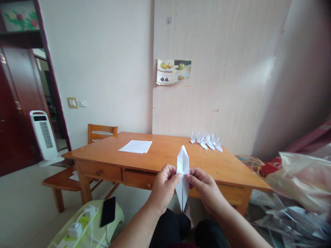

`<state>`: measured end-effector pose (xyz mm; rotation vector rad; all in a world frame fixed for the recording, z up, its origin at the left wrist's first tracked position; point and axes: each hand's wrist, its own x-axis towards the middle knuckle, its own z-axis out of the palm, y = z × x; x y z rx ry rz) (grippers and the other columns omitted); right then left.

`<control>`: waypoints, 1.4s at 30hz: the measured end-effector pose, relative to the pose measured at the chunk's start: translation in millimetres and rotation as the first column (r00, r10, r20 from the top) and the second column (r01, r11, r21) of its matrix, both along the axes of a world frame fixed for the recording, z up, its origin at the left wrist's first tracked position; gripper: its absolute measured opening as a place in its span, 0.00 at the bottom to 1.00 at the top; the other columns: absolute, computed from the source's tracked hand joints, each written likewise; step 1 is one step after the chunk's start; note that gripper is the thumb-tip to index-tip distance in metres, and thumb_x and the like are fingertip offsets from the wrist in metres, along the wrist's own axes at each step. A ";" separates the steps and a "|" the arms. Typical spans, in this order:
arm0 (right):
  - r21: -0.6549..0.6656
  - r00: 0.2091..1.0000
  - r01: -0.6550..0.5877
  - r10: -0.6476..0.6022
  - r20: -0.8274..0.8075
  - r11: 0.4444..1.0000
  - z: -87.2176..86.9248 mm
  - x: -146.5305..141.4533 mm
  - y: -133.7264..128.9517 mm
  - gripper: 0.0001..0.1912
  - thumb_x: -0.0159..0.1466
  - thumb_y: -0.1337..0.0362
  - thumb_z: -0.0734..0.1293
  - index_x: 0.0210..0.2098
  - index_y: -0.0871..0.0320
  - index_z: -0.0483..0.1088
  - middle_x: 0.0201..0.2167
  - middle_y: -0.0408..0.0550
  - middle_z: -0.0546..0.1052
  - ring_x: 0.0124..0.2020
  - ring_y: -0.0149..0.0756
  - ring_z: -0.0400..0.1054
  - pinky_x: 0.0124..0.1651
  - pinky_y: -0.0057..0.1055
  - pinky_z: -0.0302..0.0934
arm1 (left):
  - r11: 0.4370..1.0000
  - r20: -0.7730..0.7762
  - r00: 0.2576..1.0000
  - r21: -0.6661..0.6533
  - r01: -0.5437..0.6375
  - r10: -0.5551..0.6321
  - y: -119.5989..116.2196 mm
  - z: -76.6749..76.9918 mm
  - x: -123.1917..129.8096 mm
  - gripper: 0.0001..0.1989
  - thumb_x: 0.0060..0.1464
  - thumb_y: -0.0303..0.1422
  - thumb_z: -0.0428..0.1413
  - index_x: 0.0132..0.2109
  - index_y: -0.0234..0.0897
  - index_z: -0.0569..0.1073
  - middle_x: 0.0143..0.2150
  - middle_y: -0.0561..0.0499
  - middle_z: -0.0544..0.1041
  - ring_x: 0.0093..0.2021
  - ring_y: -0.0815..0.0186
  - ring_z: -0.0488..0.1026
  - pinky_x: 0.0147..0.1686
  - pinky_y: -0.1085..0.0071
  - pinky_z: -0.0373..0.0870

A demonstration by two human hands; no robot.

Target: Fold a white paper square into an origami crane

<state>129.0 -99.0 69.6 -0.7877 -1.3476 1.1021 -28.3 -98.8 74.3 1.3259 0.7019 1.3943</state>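
Observation:
Between my two hands is a narrow piece of folded white paper (183, 164), held upright in front of the table edge. Its top comes to a blunt point, and its lower half tapers downward with a slit along the middle. My left hand (167, 186) pinches its left edge between thumb and fingers. On the opposite edge, my right hand (203, 184) does the same, thumb toward me. Several folded white paper figures (207, 140) stand at the table's back right. A stack of written paper sheets (136, 146) lies at the left of the tabletop.
The wooden table (160, 158) has drawers facing me. At lower left, a pale green stool (117, 220) carries a black phone (108, 211) and a power strip with white chargers (74, 229). A wooden bench (62, 177) is at left; plastic bags (302, 179) crowd the right.

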 end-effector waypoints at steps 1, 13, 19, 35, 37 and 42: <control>0.002 1.000 -0.003 0.003 0.005 1.000 0.0 0.1 0.1 0.14 0.60 0.52 0.73 0.33 0.58 0.74 0.25 0.42 0.71 0.28 0.32 0.60 0.33 0.30 0.55 | 1.000 0.012 1.000 -0.009 0.025 -0.025 -0.1 1.1 -0.8 0.09 0.57 0.36 0.60 0.38 0.36 0.69 0.32 0.53 0.75 0.31 0.68 0.70 0.34 0.73 0.66; 0.092 0.992 -0.034 0.045 -0.121 0.995 -3.8 -2.3 0.6 0.17 0.61 0.56 0.74 0.40 0.51 0.63 0.29 0.39 0.70 0.27 0.30 0.63 0.30 0.28 0.56 | 0.984 0.048 0.992 -0.132 0.119 -0.114 3.3 4.4 -5.7 0.10 0.52 0.34 0.62 0.38 0.36 0.70 0.32 0.52 0.75 0.31 0.68 0.70 0.34 0.72 0.65; 0.124 0.995 -0.031 0.042 -0.087 0.992 -7.1 0.7 2.2 0.15 0.63 0.57 0.72 0.43 0.51 0.63 0.29 0.39 0.70 0.29 0.30 0.62 0.31 0.27 0.56 | 0.976 0.075 0.985 -0.147 0.163 -0.154 4.3 3.5 -4.4 0.11 0.51 0.34 0.63 0.40 0.35 0.71 0.33 0.51 0.76 0.31 0.68 0.70 0.35 0.73 0.65; 0.075 0.999 -0.030 0.033 -0.040 0.997 -2.1 2.9 -1.3 0.11 0.62 0.57 0.73 0.36 0.55 0.69 0.30 0.41 0.70 0.28 0.29 0.60 0.31 0.28 0.54 | 0.956 0.136 0.975 -0.214 0.202 -0.176 5.1 2.6 -2.6 0.14 0.49 0.34 0.64 0.41 0.36 0.70 0.32 0.51 0.76 0.28 0.68 0.71 0.33 0.71 0.65; 0.065 0.999 -0.037 0.039 -0.032 0.997 -3.9 4.3 -1.1 0.11 0.63 0.57 0.72 0.37 0.55 0.70 0.31 0.41 0.71 0.29 0.30 0.61 0.32 0.28 0.55 | 0.957 0.131 0.976 -0.212 0.198 -0.173 5.1 2.0 -2.9 0.14 0.49 0.34 0.64 0.41 0.36 0.71 0.32 0.50 0.77 0.28 0.68 0.71 0.32 0.72 0.65; 0.056 0.998 -0.039 0.041 -0.043 0.998 -4.8 5.4 -2.4 0.10 0.62 0.57 0.73 0.37 0.55 0.71 0.30 0.41 0.71 0.28 0.30 0.61 0.32 0.29 0.55 | 0.956 0.117 0.975 -0.203 0.211 -0.190 4.4 2.0 -3.5 0.14 0.50 0.34 0.63 0.42 0.37 0.70 0.32 0.50 0.77 0.28 0.67 0.72 0.32 0.72 0.65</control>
